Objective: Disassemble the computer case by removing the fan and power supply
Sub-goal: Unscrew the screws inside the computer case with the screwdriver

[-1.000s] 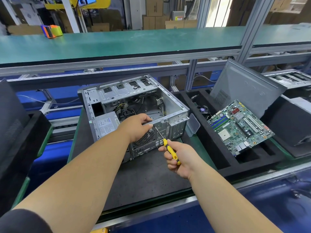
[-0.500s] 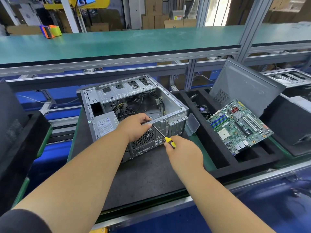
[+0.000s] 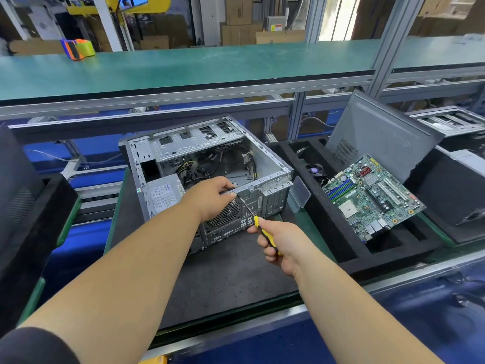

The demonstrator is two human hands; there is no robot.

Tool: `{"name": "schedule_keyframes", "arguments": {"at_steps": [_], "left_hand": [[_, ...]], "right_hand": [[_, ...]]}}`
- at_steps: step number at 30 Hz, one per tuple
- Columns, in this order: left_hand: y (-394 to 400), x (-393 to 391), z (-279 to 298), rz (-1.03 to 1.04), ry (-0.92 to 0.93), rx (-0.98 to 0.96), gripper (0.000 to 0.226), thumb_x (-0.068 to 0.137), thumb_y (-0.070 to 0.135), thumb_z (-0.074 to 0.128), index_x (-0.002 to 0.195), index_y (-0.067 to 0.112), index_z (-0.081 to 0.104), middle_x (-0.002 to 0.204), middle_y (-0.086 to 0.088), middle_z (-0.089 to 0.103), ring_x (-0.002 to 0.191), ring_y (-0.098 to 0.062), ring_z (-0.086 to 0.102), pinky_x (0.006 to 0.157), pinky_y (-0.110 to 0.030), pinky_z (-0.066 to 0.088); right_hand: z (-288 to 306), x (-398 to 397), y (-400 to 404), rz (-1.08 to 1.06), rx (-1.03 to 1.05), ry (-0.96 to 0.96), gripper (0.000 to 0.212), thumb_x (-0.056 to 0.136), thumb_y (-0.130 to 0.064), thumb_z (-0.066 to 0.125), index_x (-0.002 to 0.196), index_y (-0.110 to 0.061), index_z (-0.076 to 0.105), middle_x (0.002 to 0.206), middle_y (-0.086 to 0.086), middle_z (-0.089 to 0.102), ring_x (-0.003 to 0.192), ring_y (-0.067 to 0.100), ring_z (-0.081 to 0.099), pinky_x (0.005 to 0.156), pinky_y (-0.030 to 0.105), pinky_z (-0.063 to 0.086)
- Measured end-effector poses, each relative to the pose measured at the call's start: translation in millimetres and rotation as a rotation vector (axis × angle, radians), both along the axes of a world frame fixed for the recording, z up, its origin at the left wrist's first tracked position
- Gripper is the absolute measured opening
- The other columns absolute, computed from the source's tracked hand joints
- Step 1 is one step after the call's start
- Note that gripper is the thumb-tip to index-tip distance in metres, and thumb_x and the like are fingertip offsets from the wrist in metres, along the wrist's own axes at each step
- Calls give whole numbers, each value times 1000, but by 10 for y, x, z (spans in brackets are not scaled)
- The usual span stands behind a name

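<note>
Gripping screwdriver (image 3: 263, 232), left hand (image 3: 212, 199) steadying case (image 3: 273, 166).

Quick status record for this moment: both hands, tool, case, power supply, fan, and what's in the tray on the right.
left hand: grips the case's rear top edge
right hand: holds screwdriver
tool tip: at rear panel, above fan grille
case: open, on its side
power supply: inside case
tray: holds motherboard

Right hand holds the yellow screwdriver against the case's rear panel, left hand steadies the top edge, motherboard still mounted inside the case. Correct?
Not quite. In the head view the motherboard lies out of the case, in the black foam tray to its right. The rest holds: right hand, screwdriver, left hand.
</note>
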State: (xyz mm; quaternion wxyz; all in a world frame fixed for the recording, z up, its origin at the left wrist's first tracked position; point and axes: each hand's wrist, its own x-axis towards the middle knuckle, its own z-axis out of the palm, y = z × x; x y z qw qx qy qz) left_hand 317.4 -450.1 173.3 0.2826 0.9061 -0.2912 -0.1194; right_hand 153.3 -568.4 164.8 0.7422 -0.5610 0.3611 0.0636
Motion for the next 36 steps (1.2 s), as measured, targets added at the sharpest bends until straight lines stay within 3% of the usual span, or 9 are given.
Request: {"name": "schedule_keyframes", "arguments": {"at_steps": [5,8,14,17,20,23,26,32,36], "left_hand": [[2,-14,16,4,-8,6,13,93,42,57,105,40,62,113,16,66,107,-10,60,91,-31,46],[7,-26,27,11,-10,12,11,93,44,56,103,43,60,113,18,66,105,-10,60,89,-31,46],[24,-63,12,1,-24,11,35,97,45,50,131,36,52,132,15,58,121,-11,54,100,-34,43],[84,-146,60,37,-54,-311,38,99,31,52,137,29,50,135,12,55,125,-6,49,108,-33,38],[154,-341,111,87,-79,-569,23,97,20,54,113,34,62,112,18,65,106,-1,59,95,-23,46],[165,-547,88,141,138,-660,22,96,13,54,94,29,69,91,10,73,86,-6,66,76,-16,50],[103,-659,23,227,398,-528,21,97,11,52,89,18,70,83,3,74,72,-9,65,61,-12,48],[-103,-689,-44,510,1001,-700,21,101,24,50,103,12,66,93,-3,74,83,-13,67,74,-24,51],[-232,-656,-4,557,1122,-806,20,100,26,51,101,15,68,87,-1,76,75,-8,70,69,-21,52]], "right_hand": [[-55,-74,-21,102,-944,-7,14,90,-39,60,89,-25,60,75,-7,60,69,18,59,53,27,35],[-66,-104,-10,101,-1179,-31,10,89,-38,62,91,-32,54,79,-10,60,72,17,55,52,27,35],[-70,-70,-37,130,-891,-60,25,95,-46,48,86,-24,58,76,-4,62,70,15,56,58,30,39],[-63,-66,-59,88,-664,-64,28,96,-34,44,78,-21,60,64,-7,66,57,12,49,57,28,40],[-37,-48,-80,60,-534,-56,21,94,-26,43,85,-25,62,62,-10,68,54,12,48,59,26,40],[-22,-44,-97,58,-477,-75,18,94,-22,45,91,-24,62,60,-9,67,45,10,43,53,24,37],[-9,-46,-109,43,-410,-106,15,95,-24,50,94,-19,64,59,-6,65,42,11,41,50,23,35],[-7,-42,-130,49,-396,-127,11,95,-25,55,96,-21,65,61,-5,64,42,9,43,47,22,38],[-9,-45,-167,62,-430,-135,8,92,-26,59,95,-27,67,61,-6,63,44,7,45,49,23,40]]}}
